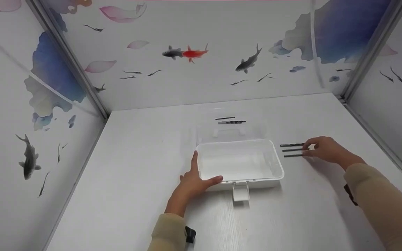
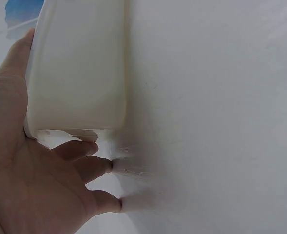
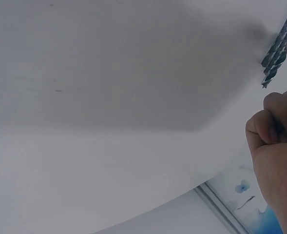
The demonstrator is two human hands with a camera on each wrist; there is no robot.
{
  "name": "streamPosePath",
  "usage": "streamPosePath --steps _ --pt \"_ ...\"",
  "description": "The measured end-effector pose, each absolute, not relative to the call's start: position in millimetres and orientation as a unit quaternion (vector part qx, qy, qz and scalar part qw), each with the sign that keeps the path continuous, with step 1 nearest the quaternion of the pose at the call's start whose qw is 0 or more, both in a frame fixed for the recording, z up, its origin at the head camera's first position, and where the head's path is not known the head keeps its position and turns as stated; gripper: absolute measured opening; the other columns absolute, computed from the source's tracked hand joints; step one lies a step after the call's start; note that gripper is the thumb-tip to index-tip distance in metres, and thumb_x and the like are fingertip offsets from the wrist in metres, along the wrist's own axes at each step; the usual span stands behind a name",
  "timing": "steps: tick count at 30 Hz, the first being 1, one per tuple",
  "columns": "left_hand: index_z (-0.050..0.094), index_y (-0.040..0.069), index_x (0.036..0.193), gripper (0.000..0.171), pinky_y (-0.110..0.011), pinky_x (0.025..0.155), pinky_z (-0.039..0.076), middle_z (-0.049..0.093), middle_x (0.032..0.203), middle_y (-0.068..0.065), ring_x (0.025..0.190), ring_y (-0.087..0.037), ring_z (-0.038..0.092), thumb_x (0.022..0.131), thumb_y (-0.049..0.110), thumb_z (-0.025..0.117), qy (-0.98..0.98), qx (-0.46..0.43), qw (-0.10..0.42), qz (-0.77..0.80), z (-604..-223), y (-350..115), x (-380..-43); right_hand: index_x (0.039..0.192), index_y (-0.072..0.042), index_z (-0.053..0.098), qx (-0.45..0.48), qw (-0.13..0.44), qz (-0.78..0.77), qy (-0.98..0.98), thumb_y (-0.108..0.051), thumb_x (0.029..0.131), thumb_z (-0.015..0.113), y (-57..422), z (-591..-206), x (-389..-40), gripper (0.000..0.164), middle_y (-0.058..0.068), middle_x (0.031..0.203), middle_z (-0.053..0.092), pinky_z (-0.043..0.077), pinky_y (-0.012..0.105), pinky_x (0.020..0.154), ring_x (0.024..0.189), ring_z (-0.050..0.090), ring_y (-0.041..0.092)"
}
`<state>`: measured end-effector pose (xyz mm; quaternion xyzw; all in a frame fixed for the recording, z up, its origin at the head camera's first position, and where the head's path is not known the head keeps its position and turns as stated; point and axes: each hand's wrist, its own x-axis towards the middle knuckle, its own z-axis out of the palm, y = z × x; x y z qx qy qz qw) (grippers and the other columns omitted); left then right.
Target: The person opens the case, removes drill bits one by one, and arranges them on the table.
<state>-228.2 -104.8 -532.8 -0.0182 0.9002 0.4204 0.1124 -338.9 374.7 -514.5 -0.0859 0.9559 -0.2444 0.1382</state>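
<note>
Slim dark metal drill bits (image 1: 291, 150) are being touched beneath the right grip (image 1: 323, 150), pinching being indiscernible; a white plastic box (image 1: 263, 184) is being touched by the wide left grip (image 1: 192, 183).

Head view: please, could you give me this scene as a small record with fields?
White box: open, on the table
Lid: clear, folded back behind the box
Latch: box's near side, undone
Left hand: at the near left corner, thumb on the rim
Right hand: fingers at three drill bits right of the box; pinching or not, unclear
Other bits: around the lid
</note>
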Motion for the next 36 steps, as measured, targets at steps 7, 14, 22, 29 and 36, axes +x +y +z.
streamPosePath --steps 7,14,22,29,36 --pt "-0.007 0.023 0.173 0.138 -0.068 0.133 0.007 0.046 0.162 -0.032 0.155 -0.05 0.04 0.079 0.071 0.083 0.902 -0.018 0.114 0.415 -532 -105 -229 0.126 -0.01 0.074 -0.087 0.137 -0.246 0.956 -0.034 0.102 0.072 376 -507 -341 0.034 0.033 0.146 0.058 0.055 0.061 0.095 0.13 0.055 0.054" --pt "-0.006 0.024 0.173 0.139 -0.067 0.133 0.007 0.046 0.162 -0.032 0.155 -0.052 0.039 0.078 0.071 0.084 0.899 -0.018 0.113 0.423 -532 -105 -227 0.132 -0.005 0.071 -0.111 0.122 -0.233 0.958 -0.03 0.104 0.07 380 -473 -349 0.038 0.035 0.148 0.056 0.052 0.069 0.099 0.132 0.053 0.057" --pt "-0.006 0.022 0.173 0.139 -0.068 0.133 0.005 0.045 0.162 -0.033 0.154 -0.051 0.041 0.078 0.072 0.083 0.899 -0.009 0.111 0.423 -532 -107 -227 0.133 -0.006 0.069 -0.106 0.109 -0.226 0.962 -0.035 0.104 0.07 372 -434 -359 0.041 0.035 0.147 0.055 0.051 0.07 0.099 0.132 0.052 0.056" --pt "-0.005 0.021 0.173 0.139 -0.068 0.133 0.006 0.042 0.164 -0.032 0.155 -0.052 0.039 0.078 0.073 0.083 0.899 -0.016 0.11 0.423 -531 -107 -227 0.134 -0.005 0.07 -0.109 0.089 -0.23 0.963 -0.035 0.103 0.071 359 -410 -366 0.042 0.033 0.148 0.055 0.049 0.072 0.1 0.132 0.052 0.055" --pt "-0.005 0.022 0.173 0.139 -0.069 0.133 0.006 0.043 0.164 -0.032 0.155 -0.054 0.038 0.078 0.073 0.083 0.899 -0.017 0.112 0.423 -532 -106 -227 0.133 -0.004 0.07 -0.115 0.083 -0.231 0.963 -0.033 0.102 0.072 345 -391 -371 0.042 0.034 0.148 0.055 0.049 0.072 0.102 0.135 0.051 0.055"
